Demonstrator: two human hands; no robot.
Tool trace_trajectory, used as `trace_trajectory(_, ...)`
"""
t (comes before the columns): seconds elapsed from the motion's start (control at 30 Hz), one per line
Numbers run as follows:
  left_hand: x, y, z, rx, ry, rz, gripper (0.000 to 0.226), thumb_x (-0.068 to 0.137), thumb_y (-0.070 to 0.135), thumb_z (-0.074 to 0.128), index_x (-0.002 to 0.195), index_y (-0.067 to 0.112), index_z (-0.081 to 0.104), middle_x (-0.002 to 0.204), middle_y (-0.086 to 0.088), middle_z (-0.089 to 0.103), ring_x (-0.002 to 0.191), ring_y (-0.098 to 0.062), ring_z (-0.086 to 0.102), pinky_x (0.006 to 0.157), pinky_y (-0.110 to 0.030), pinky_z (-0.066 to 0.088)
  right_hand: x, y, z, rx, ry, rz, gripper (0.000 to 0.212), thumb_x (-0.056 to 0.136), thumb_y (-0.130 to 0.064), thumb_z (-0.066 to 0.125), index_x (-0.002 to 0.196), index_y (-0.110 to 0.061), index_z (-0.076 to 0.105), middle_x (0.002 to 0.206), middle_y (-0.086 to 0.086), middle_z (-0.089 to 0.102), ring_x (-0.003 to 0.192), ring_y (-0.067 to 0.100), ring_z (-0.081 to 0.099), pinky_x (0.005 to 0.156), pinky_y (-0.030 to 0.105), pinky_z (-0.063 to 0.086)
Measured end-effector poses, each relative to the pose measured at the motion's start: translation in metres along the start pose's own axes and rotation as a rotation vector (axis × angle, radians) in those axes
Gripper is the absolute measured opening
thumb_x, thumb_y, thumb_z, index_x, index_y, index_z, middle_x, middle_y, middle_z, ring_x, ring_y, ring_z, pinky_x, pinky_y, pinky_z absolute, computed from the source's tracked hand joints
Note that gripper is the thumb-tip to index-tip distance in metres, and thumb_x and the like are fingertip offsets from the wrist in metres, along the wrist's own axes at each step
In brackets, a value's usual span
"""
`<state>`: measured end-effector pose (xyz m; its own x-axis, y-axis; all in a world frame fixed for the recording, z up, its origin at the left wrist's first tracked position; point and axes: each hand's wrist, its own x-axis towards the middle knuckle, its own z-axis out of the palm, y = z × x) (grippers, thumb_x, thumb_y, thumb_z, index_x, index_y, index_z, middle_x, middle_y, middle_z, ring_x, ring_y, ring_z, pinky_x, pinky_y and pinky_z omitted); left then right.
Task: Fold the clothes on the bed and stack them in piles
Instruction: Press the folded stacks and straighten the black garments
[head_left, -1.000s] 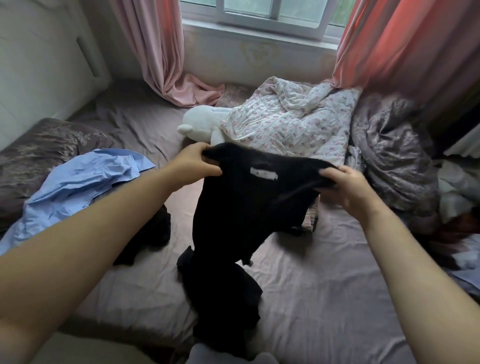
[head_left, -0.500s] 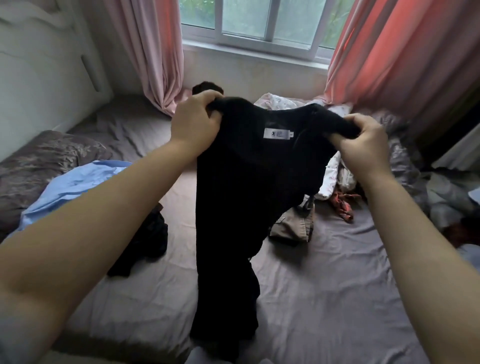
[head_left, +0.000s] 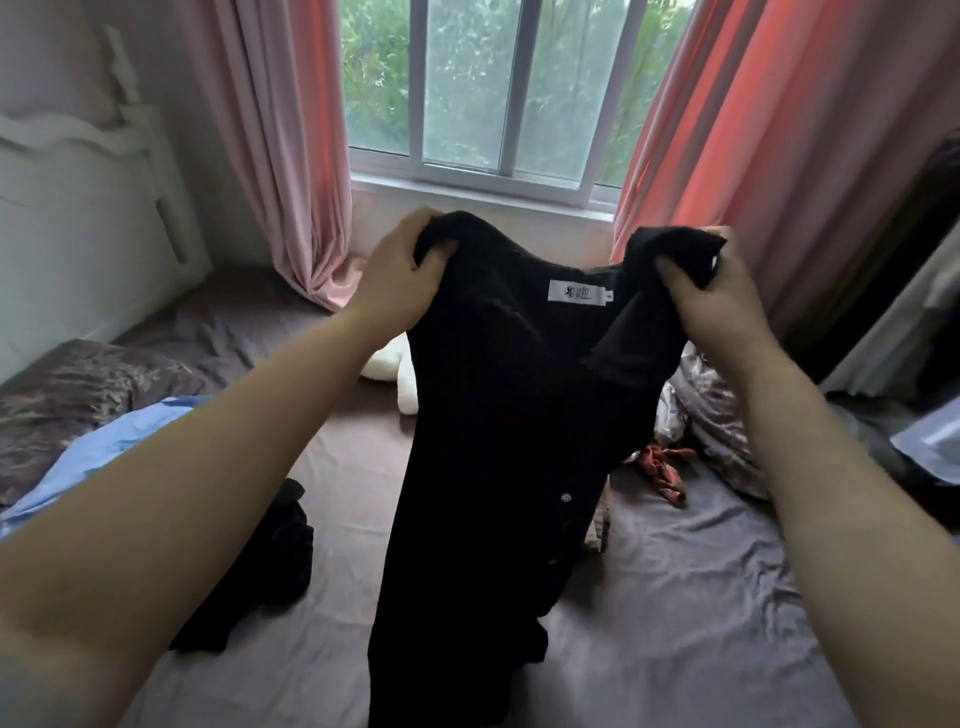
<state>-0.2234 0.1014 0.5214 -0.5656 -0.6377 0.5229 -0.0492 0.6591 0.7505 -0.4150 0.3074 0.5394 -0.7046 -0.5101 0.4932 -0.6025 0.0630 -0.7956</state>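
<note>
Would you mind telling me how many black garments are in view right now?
2. One black garment hangs held up by the left hand and right hand. The other black garment lies crumpled on the bed beside the left forearm. More may be hidden.

A bed (head_left: 701, 597) with a wrinkled grey-purple sheet. On it lie a patterned pillow (head_left: 78, 395) and a blue garment (head_left: 104, 452) at left, a crumpled black garment (head_left: 275, 566) near them, a white plush (head_left: 400, 374) farther back, a red cloth (head_left: 662, 465) and a grey quilt (head_left: 722, 415) at right.
</note>
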Motion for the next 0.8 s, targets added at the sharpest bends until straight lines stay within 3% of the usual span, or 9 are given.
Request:
trace_trajectory(0.1,0.012,0.015,-0.01,0.028,-0.029,0.039,0.021,0.094,0.014,0.053,0.114,0.013,0.059,0.099,0.006,0.058,0.09,-0.007,0.052,0.071,0.001,0.036,0.008,-0.013,-0.007,-0.038,-0.107,-0.003,0.036,0.079,-0.019,0.077,0.101,-0.027,0.05,0.102,0.003,0.061,0.094,0.015,0.058,0.089,0.035,0.051)
trace_trajectory(0.27,0.024,0.037,-0.027,-0.054,-0.001,0.068,0.016,0.086,0.017,0.065,0.099,0.026,0.063,0.088,0.02,0.061,0.084,0.004,0.057,0.073,-0.004,0.043,0.015,-0.031,-0.016,-0.11,-0.227,-0.034,0.05,0.07,-0.014,0.084,0.096,-0.036,0.046,0.109,0.005,0.057,0.096,0.016,0.057,0.087,0.031,0.051)
trace_trajectory(0.37,0.024,0.052,-0.031,-0.087,0.008,0.118,0.019,0.081,0.016,0.071,0.095,0.027,0.065,0.086,0.021,0.062,0.081,0.01,0.058,0.074,-0.007,0.046,0.012,-0.04,-0.017,-0.179,-0.237,-0.114,0.05,0.071,-0.019,0.084,0.09,-0.04,0.043,0.103,0.001,0.056,0.087,0.014,0.054,0.081,0.033,0.051)
trace_trajectory(0.57,0.014,0.072,-0.029,-0.04,-0.049,0.229,0.018,0.079,0.016,0.072,0.092,0.028,0.067,0.084,0.021,0.064,0.082,0.007,0.06,0.076,-0.012,0.049,0.005,-0.061,-0.02,-0.415,-0.303,-0.237,0.043,0.077,-0.026,0.079,0.099,-0.025,0.042,0.094,0.002,0.05,0.081,0.018,0.045,0.065,0.025,0.038)
trace_trajectory(0.8,-0.001,0.073,-0.029,-0.013,-0.094,0.219,0.017,0.079,0.014,0.07,0.093,0.025,0.068,0.084,0.017,0.066,0.081,0.004,0.061,0.078,-0.021,0.051,-0.008,-0.081,-0.02,-0.496,-0.308,-0.21,0.04,0.079,-0.031,0.077,0.1,-0.026,0.043,0.088,-0.004,0.051,0.076,0.012,0.049,0.058,0.011,0.034)
